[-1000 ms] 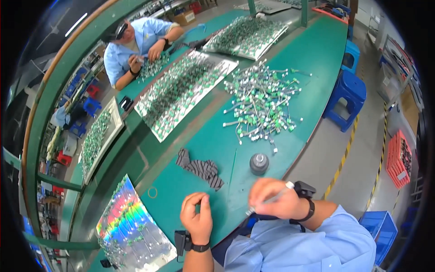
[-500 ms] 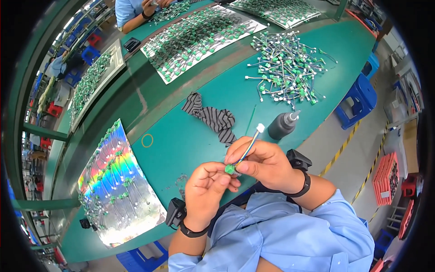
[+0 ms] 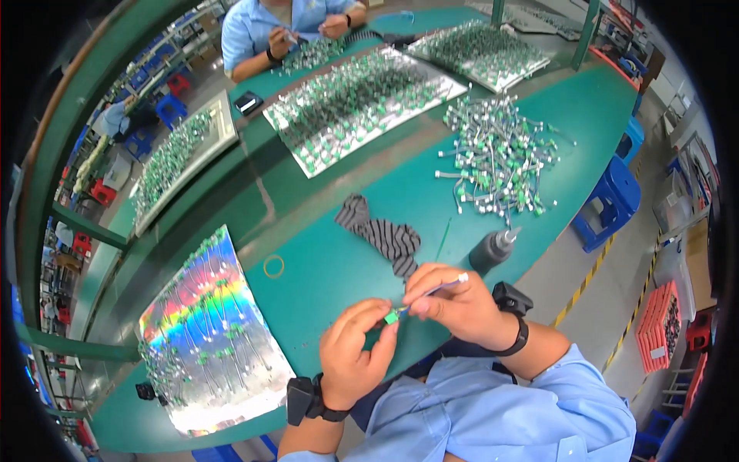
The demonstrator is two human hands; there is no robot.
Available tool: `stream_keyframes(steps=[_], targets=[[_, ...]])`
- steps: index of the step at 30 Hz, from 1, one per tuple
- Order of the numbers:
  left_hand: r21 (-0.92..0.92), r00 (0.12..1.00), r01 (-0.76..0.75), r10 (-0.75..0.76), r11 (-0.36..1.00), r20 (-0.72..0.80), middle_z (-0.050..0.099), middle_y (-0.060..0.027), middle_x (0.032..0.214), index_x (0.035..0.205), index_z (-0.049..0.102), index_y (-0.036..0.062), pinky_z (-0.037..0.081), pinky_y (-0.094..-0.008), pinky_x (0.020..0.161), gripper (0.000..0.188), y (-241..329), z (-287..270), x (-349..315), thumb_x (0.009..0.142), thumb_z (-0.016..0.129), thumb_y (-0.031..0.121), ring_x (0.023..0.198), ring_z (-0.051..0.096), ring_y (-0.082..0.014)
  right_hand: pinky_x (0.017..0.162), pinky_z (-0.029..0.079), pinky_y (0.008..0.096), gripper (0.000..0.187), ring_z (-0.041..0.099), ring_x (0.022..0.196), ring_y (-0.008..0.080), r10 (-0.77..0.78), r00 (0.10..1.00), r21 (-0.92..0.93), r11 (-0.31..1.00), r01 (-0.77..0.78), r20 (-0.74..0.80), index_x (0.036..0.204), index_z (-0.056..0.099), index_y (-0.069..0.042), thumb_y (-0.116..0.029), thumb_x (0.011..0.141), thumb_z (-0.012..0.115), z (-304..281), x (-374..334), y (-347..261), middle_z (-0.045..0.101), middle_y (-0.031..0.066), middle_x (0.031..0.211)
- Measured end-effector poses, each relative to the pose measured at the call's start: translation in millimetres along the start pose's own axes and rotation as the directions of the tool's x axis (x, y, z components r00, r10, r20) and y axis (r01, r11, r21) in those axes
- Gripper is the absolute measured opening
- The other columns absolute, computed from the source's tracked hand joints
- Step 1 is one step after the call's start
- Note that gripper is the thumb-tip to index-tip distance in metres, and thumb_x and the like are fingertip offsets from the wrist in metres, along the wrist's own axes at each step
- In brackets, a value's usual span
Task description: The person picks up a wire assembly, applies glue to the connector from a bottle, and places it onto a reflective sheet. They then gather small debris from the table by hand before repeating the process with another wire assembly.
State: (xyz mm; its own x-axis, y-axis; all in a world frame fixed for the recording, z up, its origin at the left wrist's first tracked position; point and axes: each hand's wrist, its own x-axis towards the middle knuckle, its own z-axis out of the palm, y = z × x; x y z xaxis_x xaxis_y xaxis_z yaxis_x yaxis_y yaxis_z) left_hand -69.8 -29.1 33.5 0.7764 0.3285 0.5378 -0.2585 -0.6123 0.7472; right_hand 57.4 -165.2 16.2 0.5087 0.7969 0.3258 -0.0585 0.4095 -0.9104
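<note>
Low over the near edge of the green table, my two hands share one short wire harness. Its green connector block (image 3: 392, 317) sits between the thumb and forefinger of my left hand (image 3: 350, 354). Pinched in my right hand (image 3: 458, 308) are its wires, close beside the block, and a small white plug (image 3: 463, 278) sticks out past the fingers. The hidden fingertips leave the exact grip on the wires unclear. Beyond my right hand stands a dark squeeze bottle (image 3: 493, 250) with a pointed nozzle. A crumpled grey striped cloth (image 3: 385, 237) lies farther off.
A shiny sheet (image 3: 265, 366) with rows of harnesses lies at left. A harness pile (image 3: 504, 158) sits at far right, loaded boards (image 3: 362, 108) behind. A rubber band (image 3: 273, 266) and thin green stick (image 3: 444, 239) rest on the table. Across it, a co-worker (image 3: 289, 31) handles something small.
The view has tilted, so the table sits lower in it. The wires and white plug, upright before, now lean to the right. Both hands stay at the harness.
</note>
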Motion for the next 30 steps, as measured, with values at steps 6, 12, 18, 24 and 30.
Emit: stream_keyframes(steps=[6,12,18,24,30], targets=[[0.017,0.999,-0.039,0.039,0.999,-0.030,0.064,-0.0141,0.092,0.096,0.061,0.0004,0.052,-0.0286,0.065,0.029,-0.3,3.0,-4.7,0.070,0.069,-0.008,0.078,0.064,-0.0218,0.062,0.047,0.0225,0.009,0.060,0.076,0.0130,0.183,0.980,0.184,0.969,-0.166,-0.079,0.092,0.060,-0.001,-0.009,0.090,0.060,3.3,-7.8,-0.1,0.059,0.0101,0.091],[0.137,0.977,-0.212,0.206,0.968,0.058,0.063,-0.0146,0.091,0.096,0.061,0.0009,0.051,-0.0310,0.065,0.032,-13.8,1.0,-7.2,0.066,0.069,-0.009,0.076,0.063,-0.0251,0.060,0.047,0.0227,0.009,0.060,0.073,0.0130,0.301,0.948,0.263,0.927,-0.267,-0.101,0.088,0.057,-0.001,-0.009,0.090,0.059,5.6,-4.8,5.1,0.060,0.0095,0.086],[0.178,0.988,-0.150,0.151,0.973,0.005,0.063,-0.0144,0.090,0.094,0.061,0.0006,0.050,-0.0322,0.065,0.031,-16.3,4.0,-7.4,0.065,0.068,-0.011,0.078,0.062,-0.0253,0.059,0.047,0.0225,0.009,0.060,0.073,0.0127,0.235,0.966,0.265,0.943,-0.201,-0.104,0.092,0.058,-0.001,-0.009,0.090,0.060,8.6,-1.8,13.1,0.061,0.0096,0.086],[0.146,0.992,-0.128,0.129,0.981,0.000,0.061,-0.0153,0.091,0.096,0.058,-0.0003,0.052,-0.0312,0.066,0.030,-18.1,3.3,-17.5,0.069,0.064,-0.013,0.077,0.061,-0.0235,0.059,0.047,0.0237,0.009,0.060,0.073,0.0122,0.278,0.959,0.294,0.922,-0.253,-0.046,0.096,0.060,-0.002,-0.009,0.090,0.060,4.4,-7.4,10.6,0.062,0.0091,0.090],[0.082,0.991,-0.030,0.040,0.996,-0.124,0.057,-0.0164,0.095,0.103,0.054,-0.0005,0.054,-0.0303,0.070,0.033,-27.3,-6.0,-26.1,0.073,0.059,-0.015,0.079,0.061,-0.0223,0.060,0.046,0.0279,0.007,0.059,0.072,0.0120,0.076,0.997,-0.438,0.897,-0.069,-0.002,0.088,0.063,-0.001,-0.007,0.086,0.065,-17.5,-41.0,-6.5,0.063,0.0065,0.083]])
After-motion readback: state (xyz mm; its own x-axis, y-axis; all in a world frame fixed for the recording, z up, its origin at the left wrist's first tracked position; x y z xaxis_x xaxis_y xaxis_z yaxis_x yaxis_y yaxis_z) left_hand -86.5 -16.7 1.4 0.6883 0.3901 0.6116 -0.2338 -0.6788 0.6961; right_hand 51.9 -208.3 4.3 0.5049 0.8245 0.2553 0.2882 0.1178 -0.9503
